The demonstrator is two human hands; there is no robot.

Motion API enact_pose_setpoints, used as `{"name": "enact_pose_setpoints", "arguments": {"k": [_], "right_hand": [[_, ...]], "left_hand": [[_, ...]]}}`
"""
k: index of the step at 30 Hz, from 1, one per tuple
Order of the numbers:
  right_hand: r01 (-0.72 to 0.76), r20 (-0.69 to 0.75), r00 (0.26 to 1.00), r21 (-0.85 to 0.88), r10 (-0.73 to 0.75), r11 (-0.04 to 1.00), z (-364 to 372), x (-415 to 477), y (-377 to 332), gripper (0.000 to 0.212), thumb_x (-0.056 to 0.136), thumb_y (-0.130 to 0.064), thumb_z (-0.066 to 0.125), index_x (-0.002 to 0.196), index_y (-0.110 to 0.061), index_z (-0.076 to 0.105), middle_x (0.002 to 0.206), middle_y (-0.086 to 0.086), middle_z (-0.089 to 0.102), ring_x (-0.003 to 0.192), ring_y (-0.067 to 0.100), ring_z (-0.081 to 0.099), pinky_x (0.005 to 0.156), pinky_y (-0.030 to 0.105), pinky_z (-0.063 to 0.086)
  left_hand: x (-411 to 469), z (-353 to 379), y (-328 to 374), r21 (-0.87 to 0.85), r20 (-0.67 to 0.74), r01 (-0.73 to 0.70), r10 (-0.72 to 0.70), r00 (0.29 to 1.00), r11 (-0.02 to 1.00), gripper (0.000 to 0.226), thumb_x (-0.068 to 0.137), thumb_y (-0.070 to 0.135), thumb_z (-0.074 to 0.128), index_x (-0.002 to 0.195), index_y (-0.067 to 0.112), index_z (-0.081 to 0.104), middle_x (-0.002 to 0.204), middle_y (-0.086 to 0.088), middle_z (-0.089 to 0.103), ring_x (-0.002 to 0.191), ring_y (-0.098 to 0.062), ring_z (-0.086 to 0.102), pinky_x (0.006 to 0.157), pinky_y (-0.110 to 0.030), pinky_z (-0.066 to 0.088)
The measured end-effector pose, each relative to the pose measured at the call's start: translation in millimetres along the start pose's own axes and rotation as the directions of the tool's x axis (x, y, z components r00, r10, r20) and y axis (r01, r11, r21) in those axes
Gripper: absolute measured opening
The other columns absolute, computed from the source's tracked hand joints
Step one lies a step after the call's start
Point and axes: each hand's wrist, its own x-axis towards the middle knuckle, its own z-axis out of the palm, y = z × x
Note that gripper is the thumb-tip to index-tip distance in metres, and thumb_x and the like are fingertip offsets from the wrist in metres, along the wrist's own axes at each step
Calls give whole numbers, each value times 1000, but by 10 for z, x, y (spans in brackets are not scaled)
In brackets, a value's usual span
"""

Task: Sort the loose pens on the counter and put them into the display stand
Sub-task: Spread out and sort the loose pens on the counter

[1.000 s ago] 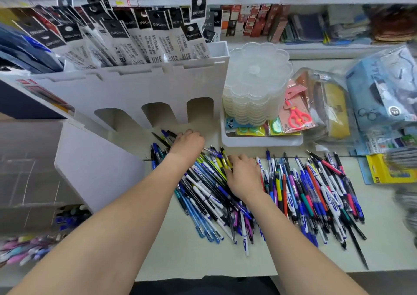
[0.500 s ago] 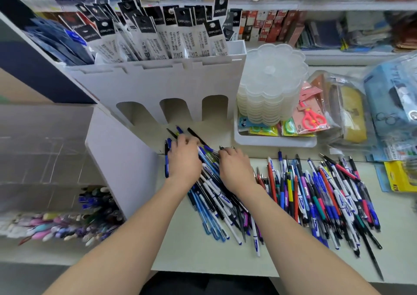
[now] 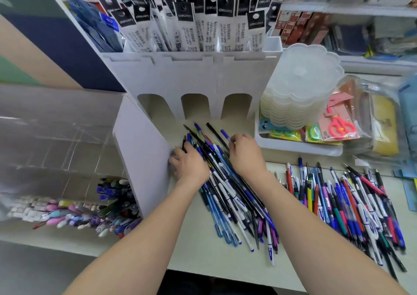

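I've got both hands down in the near-left heap of pens (image 3: 228, 188) on the bench (image 3: 196, 247). My left hand (image 3: 189, 166) lies palm-down on the heap's left edge, right against the white side panel of the display stand (image 3: 144, 159), fingers curled into the pens. I can't tell whether it actually grips any. My right hand (image 3: 246, 155) sits at the far end of the same heap, fingertips pinching at a blue-capped pen (image 3: 225, 134) there.

Progress looks early to me. A second spread of pens (image 3: 352, 206) lies loose to the right, mixed reds, blues, greens and blacks, untouched by either hand. The three arched slots (image 3: 196, 105) at the far side show nothing inside. Behind the clear front on the left, some stocked pens (image 3: 90, 209) already sit in compartments. Most of the sorting is left, I'd say.
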Motion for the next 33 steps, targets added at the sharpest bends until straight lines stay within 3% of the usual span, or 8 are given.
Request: {"name": "enact_pose_setpoints", "arguments": {"k": [6, 12, 15, 18, 22, 26, 30, 33], "right_hand": [[25, 79, 997, -71, -19, 997, 61, 193, -145, 26, 107, -19, 50, 109, -2, 71, 111, 20, 61, 106, 42, 59, 92, 46, 50], [-46, 237, 970, -24, 50, 999, 161, 370, -356, 58, 105, -49, 51, 138, -1, 53, 138, 25, 49, 129, 45, 48, 106, 48, 43], [-51, 301, 951, -76, 71, 996, 217, 439, -463, 77, 98, -63, 58, 146, -4, 45, 142, 25, 47, 132, 44, 45, 109, 46, 40], [-39, 344, 937, -77, 63, 996, 212, 475, -546, 74, 99, -57, 63, 142, 1, 45, 140, 25, 50, 130, 42, 49, 106, 43, 42], [-101, 406, 912, 92, 55, 991, 174, 467, -600, 62, 101, -42, 66, 135, 6, 48, 132, 24, 53, 123, 40, 54, 98, 41, 47], [-179, 425, 900, 160, 96, 971, 214, 445, -580, 66, 93, -54, 72, 128, -2, 51, 126, 20, 60, 114, 40, 62, 99, 50, 53], [-193, 410, 910, 303, 55, 933, 144, 408, -544, 40, 91, -37, 80, 107, -10, 56, 101, 9, 66, 96, 29, 65, 80, 36, 51], [-181, 378, 925, 345, 40, 921, 143, 355, -539, 40, 86, -31, 82, 110, -9, 58, 102, 8, 68, 97, 27, 66, 78, 32, 48]], "left_hand": [[37, 43, -32, -70, -9, -60, 59, 998, 996, 79, 93, 1, 63, 159, 4, 20, 157, -25, 27, 141, -48, 30, 113, -49, 36], [187, 53, -34, -318, -58, -40, 23, 998, 947, 72, 86, -5, 54, 154, -1, 28, 146, -29, 44, 136, -47, 38, 113, -53, 37], [254, 45, -33, -429, -16, -5, -1, 1000, 903, 41, 86, -8, 50, 126, 0, 43, 126, -26, 53, 115, -44, 54, 86, -47, 52], [223, 15, 3, -513, 50, 28, -3, 999, 858, 24, 87, -10, 45, 107, 4, 42, 106, -17, 53, 84, -27, 50, 57, -34, 37], [173, -21, 15, -671, 84, 50, 10, 996, 740, 46, 89, -12, 38, 131, 2, 50, 123, -20, 63, 102, -31, 62, 78, -36, 54], [146, -64, 65, -750, 133, 72, 44, 990, 658, 69, 92, -17, 32, 157, 5, 41, 141, -12, 60, 113, -20, 60, 83, -17, 53], [147, -47, 40, -825, 125, 83, 38, 991, 559, 70, 85, -16, 30, 143, 10, 60, 126, -13, 73, 116, -28, 71, 103, -46, 58], [28, -103, 86, -845, 87, 48, 49, 995, 533, 67, 85, -21, 27, 128, 11, 69, 116, -9, 77, 112, -24, 73, 102, -40, 59]]}}
